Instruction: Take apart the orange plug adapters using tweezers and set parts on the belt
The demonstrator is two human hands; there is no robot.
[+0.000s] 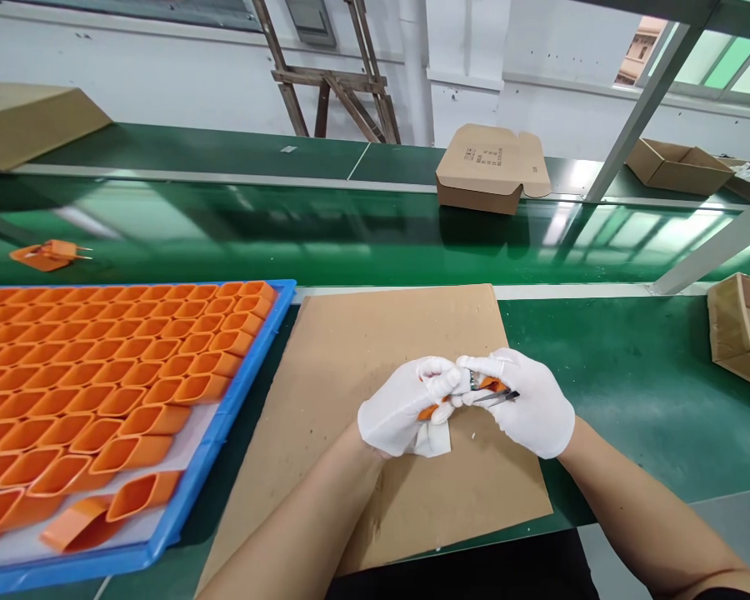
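Note:
Both my hands wear white gloves and meet over a sheet of brown cardboard (375, 350) on the green bench. My left hand (403, 408) is closed around a small orange plastic part (428, 411) and a bit of white cloth (433, 439). My right hand (528, 404) is closed in a pinch on the other end of the orange piece (488, 384), where thin metal prongs (503, 397) stick out to the right. The gloves cover most of the part.
A blue tray (225, 417) packed with several rows of orange shells lies at left. One orange plug (48, 253) rests on the green conveyor belt behind. Folded carton (491, 167) beyond the belt; open cartons (678, 164) (743, 329) at right; grey frame posts (643, 108) at right.

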